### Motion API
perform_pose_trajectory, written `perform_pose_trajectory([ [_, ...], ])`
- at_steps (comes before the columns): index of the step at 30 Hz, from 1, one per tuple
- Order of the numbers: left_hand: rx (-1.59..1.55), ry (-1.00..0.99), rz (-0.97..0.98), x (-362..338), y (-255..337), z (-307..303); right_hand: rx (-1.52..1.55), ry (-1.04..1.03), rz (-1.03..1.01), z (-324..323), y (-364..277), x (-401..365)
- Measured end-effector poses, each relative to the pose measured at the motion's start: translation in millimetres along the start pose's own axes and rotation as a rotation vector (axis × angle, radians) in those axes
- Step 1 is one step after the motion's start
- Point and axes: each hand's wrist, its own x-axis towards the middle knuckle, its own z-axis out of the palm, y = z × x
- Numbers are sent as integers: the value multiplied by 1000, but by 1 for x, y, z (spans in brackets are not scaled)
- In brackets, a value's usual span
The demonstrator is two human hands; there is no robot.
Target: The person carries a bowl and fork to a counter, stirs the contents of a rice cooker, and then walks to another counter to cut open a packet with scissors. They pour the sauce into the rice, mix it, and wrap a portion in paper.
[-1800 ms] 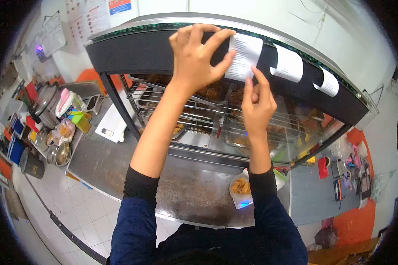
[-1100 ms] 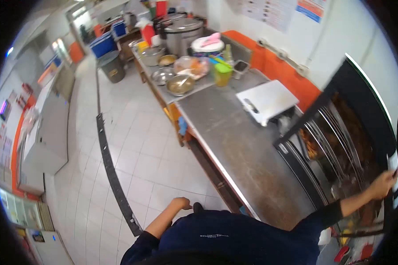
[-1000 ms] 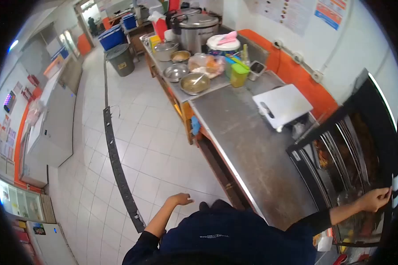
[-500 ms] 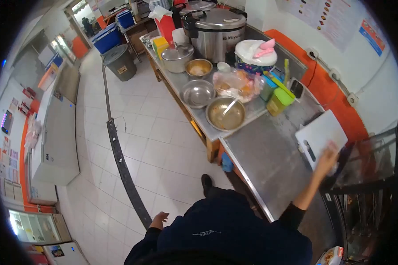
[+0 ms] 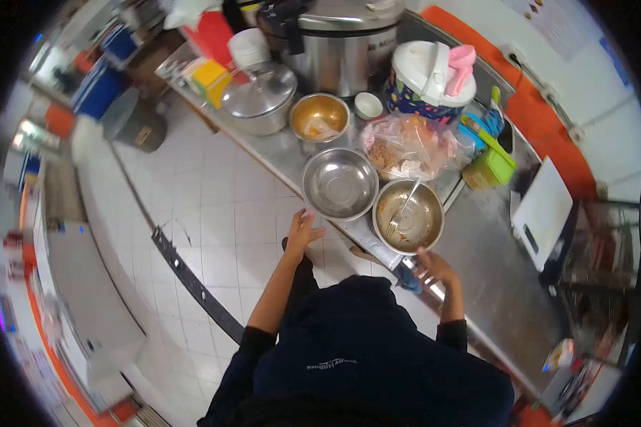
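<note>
My left hand (image 5: 303, 232) is just short of the table's edge, fingers apart, by the near side of a plain steel bowl (image 5: 340, 186). My right hand (image 5: 435, 268) holds nothing, its fingers loosely spread at the near rim of a second steel bowl (image 5: 424, 231). That bowl is stained with food and has a fork (image 5: 404, 208) leaning inside. Behind the two bowls lies a clear plastic bag (image 5: 413, 144) of food. Another steel bowl (image 5: 318, 119) with some food in it stands farther back, beside a small white cup (image 5: 368, 105).
A lidded pot (image 5: 261, 96) and a large rice cooker (image 5: 349, 53) stand at the back. To the right are a white-lidded container (image 5: 433, 78), a green-topped container (image 5: 488, 171) and a white cutting board (image 5: 545, 213) leaning upright. A bin (image 5: 137, 121) stands on the tiled floor.
My right hand has left the cutting board, which now leans upright, and moved left to the fork bowl. My left hand has risen toward the plain bowl. The view has moved closer to the table.
</note>
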Motion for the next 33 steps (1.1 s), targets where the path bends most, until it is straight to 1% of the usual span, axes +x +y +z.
perform_pose_trajectory([
  [1, 30, -31, -36, 17, 15, 7, 205, 163, -66, 9, 0, -4],
  [2, 62, -65, -67, 31, 26, 8, 250, 195, -47, 21, -3, -3],
  [3, 93, -114, -89, 44, 27, 3, 447, 316, -122, 34, -6, -2],
  [4, 85, -176, -152, 59, 22, -3, 639, 446, -202, 46, -8, 2],
  [5, 78, -235, -215, 71, 23, -8, 682, 484, -187, 58, -9, 10],
  [7, 87, -322, -225, 82, 34, -11, 838, 609, -297, 79, -11, 27],
  [9, 71, -385, -238, 82, 38, -19, 885, 673, -274, 98, -16, 37],
  [11, -5, -390, -305, 86, 51, -31, 887, 701, -280, 114, -22, 36],
  [12, 47, -401, -324, 86, 55, -45, 898, 720, -235, 122, -25, 36],
  [13, 0, -461, -334, 83, 61, -63, 904, 735, -190, 130, -27, 37],
  [14, -47, -518, -340, 79, 67, -82, 891, 723, -151, 137, -46, 23],
  [15, -36, -493, -386, 76, 72, -102, 886, 734, -162, 143, -43, 28],
  [16, -20, -468, -433, 74, 76, -122, 853, 701, -158, 146, -48, 27],
  [17, -14, -462, -435, 68, 80, -142, 828, 665, -148, 153, -53, 25],
  [19, -24, -353, -450, 58, 88, -178, 721, 526, -113, 156, -57, 19],
  [20, -14, -355, -458, 54, 92, -193, 603, 513, -22, 157, -61, 12],
  [21, -38, -284, -427, 50, 94, -208, 504, 479, 96, 153, -83, -8],
  [22, -67, -211, -394, 46, 93, -220, 343, 606, 132, 148, -64, 7],
  [23, -69, -206, -401, 43, 92, -232, 176, 728, 166, 143, -47, 22],
  [25, -206, -105, -308, 36, 89, -256, -43, 1322, 33, 140, -74, 23],
  [26, -323, -59, -296, 33, 86, -266, 6, 1277, 24, 131, -89, 25],
  [27, -332, -47, -302, 30, 81, -275, -81, 1329, -85, 125, -89, 43],
  [28, -395, 7, -275, 27, 77, -283, -169, 1377, -200, 122, -93, 60],
  [29, -458, 62, -243, 23, 74, -291, -181, 1367, -209, 118, -96, 72],
  [30, -486, 79, -229, 20, 72, -298, 275, 1197, -168, 115, -104, 81],
  [31, -498, 91, -224, 15, 73, -302, 711, 983, -117, 115, -111, 92],
  [32, -503, 129, -196, 10, 74, -306, 913, 983, -148, 116, -113, 106],
  [33, -508, 167, -168, 6, 75, -313, 899, 973, -154, 117, -105, 120],
])
